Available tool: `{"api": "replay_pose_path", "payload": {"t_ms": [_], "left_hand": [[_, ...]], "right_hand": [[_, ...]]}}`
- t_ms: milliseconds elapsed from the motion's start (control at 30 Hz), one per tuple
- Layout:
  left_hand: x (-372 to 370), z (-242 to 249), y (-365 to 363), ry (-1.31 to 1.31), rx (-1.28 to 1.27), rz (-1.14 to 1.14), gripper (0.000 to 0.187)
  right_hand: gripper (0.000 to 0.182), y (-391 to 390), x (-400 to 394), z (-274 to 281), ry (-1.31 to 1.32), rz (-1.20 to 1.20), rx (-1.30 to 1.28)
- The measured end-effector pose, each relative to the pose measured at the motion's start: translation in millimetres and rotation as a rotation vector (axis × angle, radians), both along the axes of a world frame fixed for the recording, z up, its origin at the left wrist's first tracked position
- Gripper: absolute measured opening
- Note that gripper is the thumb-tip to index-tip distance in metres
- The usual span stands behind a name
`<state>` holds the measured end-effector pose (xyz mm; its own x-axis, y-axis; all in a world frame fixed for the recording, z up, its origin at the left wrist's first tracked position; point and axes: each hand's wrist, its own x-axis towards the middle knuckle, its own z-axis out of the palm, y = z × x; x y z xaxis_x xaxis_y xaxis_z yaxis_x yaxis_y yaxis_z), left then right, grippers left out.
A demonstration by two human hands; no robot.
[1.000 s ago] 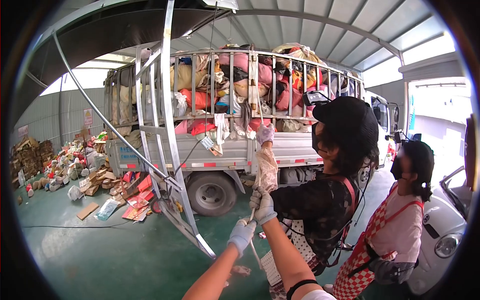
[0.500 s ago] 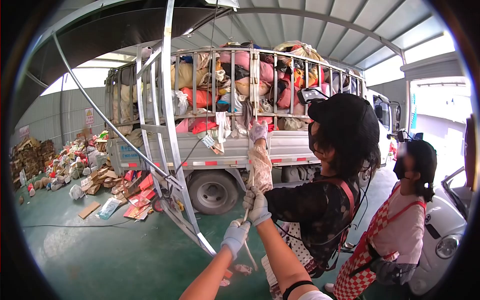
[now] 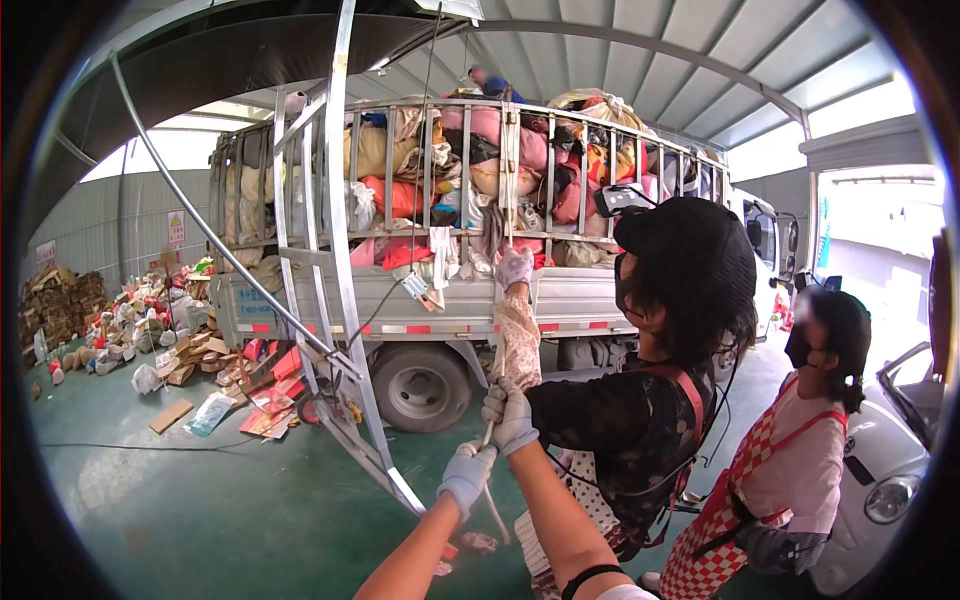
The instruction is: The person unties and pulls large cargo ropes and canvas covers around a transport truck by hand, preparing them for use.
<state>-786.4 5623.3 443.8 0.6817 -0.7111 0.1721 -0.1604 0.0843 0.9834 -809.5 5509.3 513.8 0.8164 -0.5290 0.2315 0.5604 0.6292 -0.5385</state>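
Note:
My left hand (image 3: 467,477), in a pale glove, is closed on a light rope (image 3: 495,507) whose loose end hangs below it. Just above and to the right, my right hand (image 3: 515,420), also gloved, is closed on the same rope, touching a co-worker's gloved hand (image 3: 493,400). The co-worker's other gloved hand (image 3: 515,268) grips the rope higher up, beside the truck's side. From there the rope runs up to the rail of the loaded truck (image 3: 440,300).
A co-worker in a black cap (image 3: 690,250) stands close at right, another person in a checked apron (image 3: 750,470) behind. A metal frame (image 3: 355,300) slants at left. Cardboard and bags (image 3: 190,355) lie on the floor. A white vehicle (image 3: 870,500) is far right.
A person in blue has come into view on top of the load. The view has shifted slightly; both my hands keep their hold on the rope.

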Motion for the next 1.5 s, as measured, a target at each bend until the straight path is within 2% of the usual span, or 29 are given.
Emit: {"api": "replay_pose_path", "payload": {"t_ms": [167, 700, 900, 1200, 1267, 1500], "left_hand": [[3.8, -3.3, -0.8, -0.065, 0.041, -0.005, 0.029], [5.5, -2.1, 1.1, -0.051, 0.058, -0.051, 0.028], [-1.5, 5.5, 11.1, 0.001, 0.007, 0.017, 0.030], [4.2, 3.3, 9.2, -0.073, 0.024, -0.030, 0.029], [-1.1, 6.0, 9.9, -0.032, -0.094, 0.000, 0.015], [-3.9, 8.1, 12.1, -0.025, -0.096, 0.040, 0.015]], "right_hand": [[0.013, 1.7, -0.8, -0.7, -0.011, 0.003, -0.016], [0.012, -0.6, 0.3, -4.2, -0.017, 0.022, -0.029], [0.012, 10.0, 0.6, 3.7, 0.007, 0.002, -0.044], [0.012, 12.5, -0.3, 7.5, -0.004, -0.004, -0.054], [0.013, 12.3, -0.4, 8.1, 0.001, -0.011, -0.057], [0.012, 11.3, 1.7, 6.2, 0.010, -0.015, -0.044]]}}
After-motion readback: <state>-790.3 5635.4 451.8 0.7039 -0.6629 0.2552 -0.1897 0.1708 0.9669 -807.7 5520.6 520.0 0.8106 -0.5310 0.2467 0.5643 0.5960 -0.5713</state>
